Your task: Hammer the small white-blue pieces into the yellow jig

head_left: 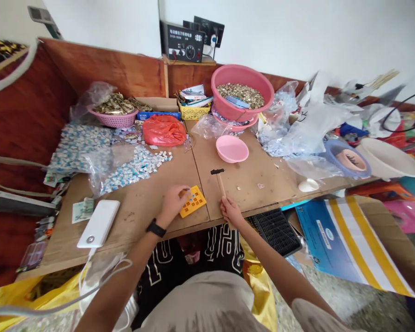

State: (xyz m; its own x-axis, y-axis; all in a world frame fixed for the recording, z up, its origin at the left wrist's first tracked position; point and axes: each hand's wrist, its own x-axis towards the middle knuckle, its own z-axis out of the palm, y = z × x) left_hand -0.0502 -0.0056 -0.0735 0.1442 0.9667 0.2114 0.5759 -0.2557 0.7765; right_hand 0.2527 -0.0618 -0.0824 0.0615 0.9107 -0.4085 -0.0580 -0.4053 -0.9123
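My right hand is wrapped round the wooden handle of a small hammer, near the table's front edge. The hammer's black head points away from me, over the cardboard. My left hand, with a dark watch on its wrist, has its fingers drawn together over the upper left part of a yellow plastic block with square pockets. Small blue and white bits show in some pockets. Whatever is between the left fingertips is too small to make out. A heap of small blue-and-white pieces spreads beyond the left hand.
A pink bowl stands past the hammer, and behind it a big pink basin holds metal pieces. A white power bank with a cable lies left. Plastic bags crowd the right; a red bag sits farther back.
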